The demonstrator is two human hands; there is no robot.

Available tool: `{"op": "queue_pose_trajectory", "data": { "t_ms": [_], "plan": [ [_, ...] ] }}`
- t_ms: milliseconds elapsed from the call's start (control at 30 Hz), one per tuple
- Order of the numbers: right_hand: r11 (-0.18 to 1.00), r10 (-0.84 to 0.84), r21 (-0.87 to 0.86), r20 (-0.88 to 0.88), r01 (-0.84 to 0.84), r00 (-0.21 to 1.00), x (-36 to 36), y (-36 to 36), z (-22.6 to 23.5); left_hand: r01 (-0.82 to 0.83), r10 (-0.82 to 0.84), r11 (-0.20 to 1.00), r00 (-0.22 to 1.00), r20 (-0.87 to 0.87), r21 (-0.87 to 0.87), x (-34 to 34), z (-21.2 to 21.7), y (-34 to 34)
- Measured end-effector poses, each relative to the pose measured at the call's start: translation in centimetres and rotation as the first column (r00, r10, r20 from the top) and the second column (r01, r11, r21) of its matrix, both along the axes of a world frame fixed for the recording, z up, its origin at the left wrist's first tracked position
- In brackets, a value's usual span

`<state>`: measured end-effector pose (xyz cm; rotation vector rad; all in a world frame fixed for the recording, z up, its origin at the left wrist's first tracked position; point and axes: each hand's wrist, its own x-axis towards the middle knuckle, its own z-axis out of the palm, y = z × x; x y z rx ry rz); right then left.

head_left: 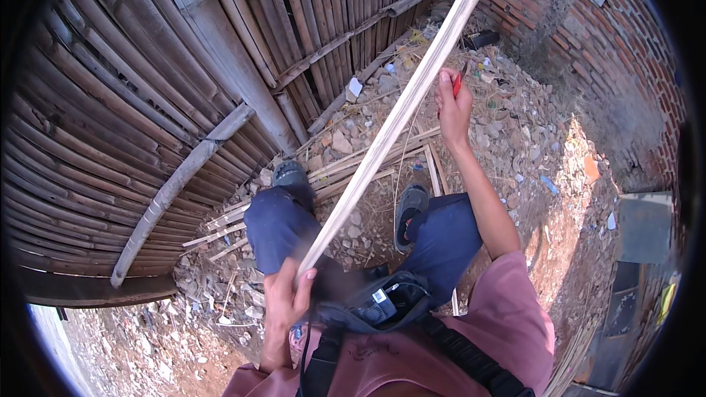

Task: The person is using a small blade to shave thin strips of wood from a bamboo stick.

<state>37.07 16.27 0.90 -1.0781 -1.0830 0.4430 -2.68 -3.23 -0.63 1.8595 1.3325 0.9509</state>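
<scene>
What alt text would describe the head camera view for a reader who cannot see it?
A seated person holds a long pale bamboo strip with the left hand, while the right hand grips a red-handled tool against it. Around lie rubble, a bamboo fence and a brick wall.

Rubble yard: bamboo fence [147, 103], brick wall [603, 51]

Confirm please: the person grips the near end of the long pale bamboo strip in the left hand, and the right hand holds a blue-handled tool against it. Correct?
Not quite. In the head view the tool's handle in the right hand is red, not blue. The left hand does grip the long pale bamboo strip at its near end.
</scene>
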Motion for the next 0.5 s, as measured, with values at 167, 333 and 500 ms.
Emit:
{"op": "queue_pose_trajectory", "data": {
  "t_ms": [167, 333, 500],
  "plan": [
    [0.804, 0.573, 0.090, -0.380, -0.587, 0.726, -2.3, -3.5, 4.3, 0.000, 0.000, 0.999, 1.000, -0.002, 0.040, -0.3, 0.2, 0.5],
    [0.759, 0.633, 0.011, -0.247, -0.651, 0.734, -5.9, -5.4, 8.2, -0.030, 0.030, 0.999, 0.999, -0.036, 0.013, -0.2, 0.8, 0.8],
    [0.870, 0.474, -0.065, -0.166, -0.489, 0.865, -7.8, -5.6, 8.4, -0.023, 0.015, 0.999, 0.985, -0.173, -0.046, -0.4, 1.7, 1.2]
  ]
}}
